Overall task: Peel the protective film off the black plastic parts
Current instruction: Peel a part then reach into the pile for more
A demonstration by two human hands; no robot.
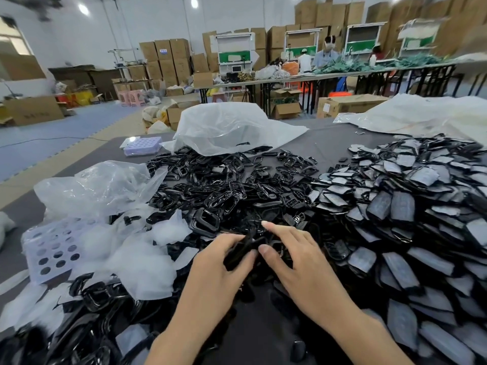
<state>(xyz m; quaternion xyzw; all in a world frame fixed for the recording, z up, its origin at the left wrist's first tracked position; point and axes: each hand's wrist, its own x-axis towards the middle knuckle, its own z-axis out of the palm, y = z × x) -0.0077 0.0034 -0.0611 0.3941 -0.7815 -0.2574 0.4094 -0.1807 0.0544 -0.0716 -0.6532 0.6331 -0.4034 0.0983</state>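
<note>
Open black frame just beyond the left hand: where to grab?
Likely best: pinch the black frame by its left rail from above, one finger through the open window. It lies on top of the pile, and only soft film scraps border that side.

Big warehouse hall, white walls, round ceiling lights on. Window at far left. Blue-grey floor mats with a beige strip. Brown cardboard boxes stacked high along the back wall. Long folding tables on black legs, white-and-green workstation shelves behind them. Pink stools mid-left. Open cartons on the floor. Near table covered in dark grey. Two people at the far table.
</note>
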